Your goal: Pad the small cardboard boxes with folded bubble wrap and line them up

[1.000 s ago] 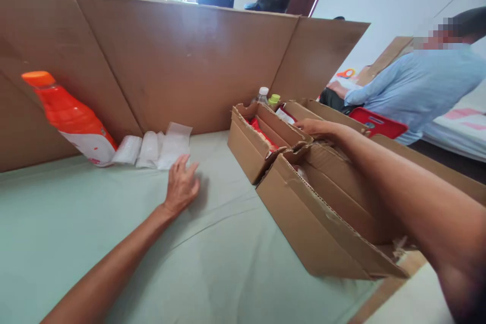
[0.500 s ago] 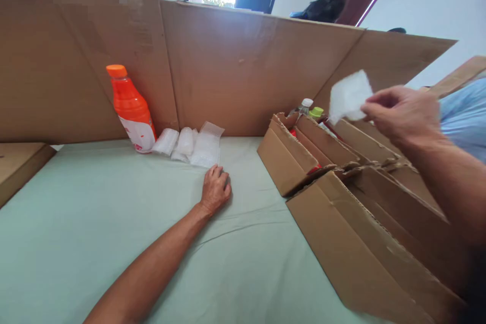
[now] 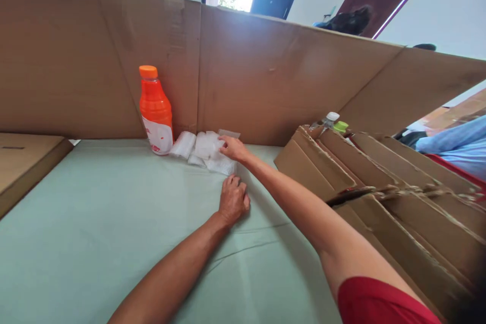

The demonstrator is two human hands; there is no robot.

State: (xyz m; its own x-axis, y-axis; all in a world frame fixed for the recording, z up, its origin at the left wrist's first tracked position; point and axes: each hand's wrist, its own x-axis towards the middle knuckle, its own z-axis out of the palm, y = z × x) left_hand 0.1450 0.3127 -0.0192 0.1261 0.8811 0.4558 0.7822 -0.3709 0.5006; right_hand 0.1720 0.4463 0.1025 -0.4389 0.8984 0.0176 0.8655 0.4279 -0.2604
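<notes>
I see the right hand (image 3: pixel 233 149) with its thumb and finger pinching the edge of a white wrap (image 3: pixel 207 145), over more wraps (image 3: pixel 184 145) that lie just left of the fingers. Past those, a red bottle (image 3: pixel 156 116) stands up straight. The left hand (image 3: pixel 234 201) rests on the green sheet (image 3: pixel 125 217), just nearer than the right fingers. Its fingers are bent, and I cannot tell if anything is under them. Brown boxes (image 3: pixel 313 164) sit right of both hands, and a cardboard wall (image 3: pixel 266 73) stands behind the fingers.
</notes>
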